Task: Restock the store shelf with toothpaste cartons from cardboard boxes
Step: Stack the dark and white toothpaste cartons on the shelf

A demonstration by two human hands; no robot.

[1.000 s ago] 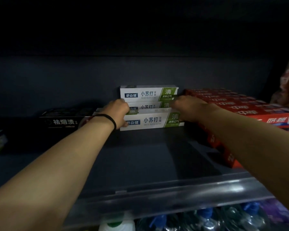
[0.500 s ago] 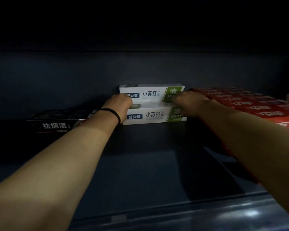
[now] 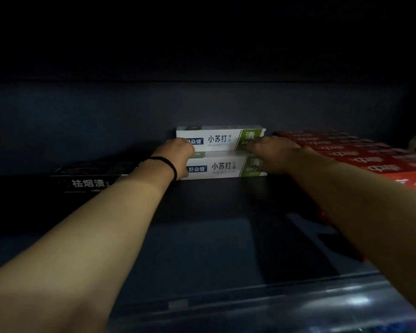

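Note:
Two white-and-green toothpaste cartons are stacked at the back of the dark shelf (image 3: 202, 236): an upper carton (image 3: 220, 140) and a lower carton (image 3: 222, 167). My left hand (image 3: 175, 156), with a black band on the wrist, has its fingers curled against the stack's left end. At the right end, my right hand (image 3: 271, 153) lies over both cartons with its fingers on the upper one. Both arms reach deep into the shelf. How many cartons lie behind the stack is hidden.
A black toothpaste carton (image 3: 89, 180) lies to the left of the stack. Several red cartons (image 3: 360, 157) fill the shelf's right side. A clear plastic rail (image 3: 262, 304) runs along the shelf's front edge.
The stack of white-and-green cartons has slid further back on the shelf, both hands with it, and the cartons now sit squarer on each other. The camera has moved closer.

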